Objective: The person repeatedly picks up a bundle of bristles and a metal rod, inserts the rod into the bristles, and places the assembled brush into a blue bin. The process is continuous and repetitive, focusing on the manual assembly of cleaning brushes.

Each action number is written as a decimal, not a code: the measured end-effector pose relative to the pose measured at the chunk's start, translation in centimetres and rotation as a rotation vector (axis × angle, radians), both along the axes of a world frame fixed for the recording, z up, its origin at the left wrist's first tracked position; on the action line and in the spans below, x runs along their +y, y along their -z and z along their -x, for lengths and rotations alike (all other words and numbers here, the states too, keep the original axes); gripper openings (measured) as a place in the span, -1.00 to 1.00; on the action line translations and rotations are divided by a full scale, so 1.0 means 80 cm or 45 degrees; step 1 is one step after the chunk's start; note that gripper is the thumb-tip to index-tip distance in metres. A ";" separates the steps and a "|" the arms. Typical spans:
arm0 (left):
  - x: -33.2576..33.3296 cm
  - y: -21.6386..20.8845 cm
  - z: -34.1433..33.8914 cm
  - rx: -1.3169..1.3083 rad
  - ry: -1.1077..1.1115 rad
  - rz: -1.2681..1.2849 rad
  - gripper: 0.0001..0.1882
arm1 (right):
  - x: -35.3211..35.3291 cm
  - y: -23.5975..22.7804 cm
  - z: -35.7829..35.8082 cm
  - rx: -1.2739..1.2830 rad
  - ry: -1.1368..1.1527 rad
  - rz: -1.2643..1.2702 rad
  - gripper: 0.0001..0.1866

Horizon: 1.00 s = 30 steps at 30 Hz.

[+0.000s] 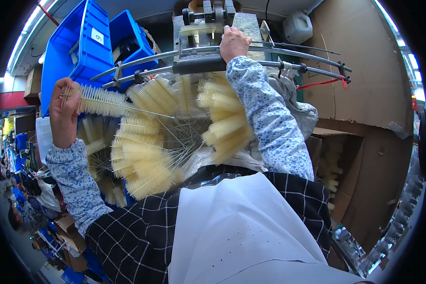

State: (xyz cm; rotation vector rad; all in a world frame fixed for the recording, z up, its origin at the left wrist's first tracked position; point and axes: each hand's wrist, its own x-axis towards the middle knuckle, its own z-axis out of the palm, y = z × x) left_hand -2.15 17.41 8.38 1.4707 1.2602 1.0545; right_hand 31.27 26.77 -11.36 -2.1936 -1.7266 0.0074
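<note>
My left hand (65, 111), raised at the left, is closed round the end of a bottle brush (104, 100). Pale yellow bristles cover that brush, and its bare wire stem points right over a pile of similar brushes (139, 156). At the far middle, my right hand (235, 43) reaches to a bench machine (217, 12), fingers curled together above the metal rails (201, 50). Just left of those fingers, a pale bristled piece (201, 29) lies across the machine. What the right fingers grip is hidden.
Blue bins (92, 42) stand at the far left. A dark padded sleeve (199, 64) sits on the near rail, and a red tie (324, 84) hangs at its right end. Cardboard (364, 66) lines the right side, with an open carton (348, 165) holding more brushes. A white jug (298, 26) stands behind.
</note>
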 end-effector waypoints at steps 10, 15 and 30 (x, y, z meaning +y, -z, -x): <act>0.020 -0.001 -0.034 -0.005 0.153 0.009 -0.76 | -0.013 -0.006 -0.060 0.002 -0.041 0.076 -0.72; 0.019 0.004 -0.015 -0.069 0.158 -0.005 -0.73 | -0.019 0.017 -0.141 -0.119 -0.032 -0.065 -0.71; 0.051 0.024 -0.110 -0.315 0.456 0.181 -0.71 | -0.040 -0.038 -0.300 0.284 -0.431 0.264 -0.74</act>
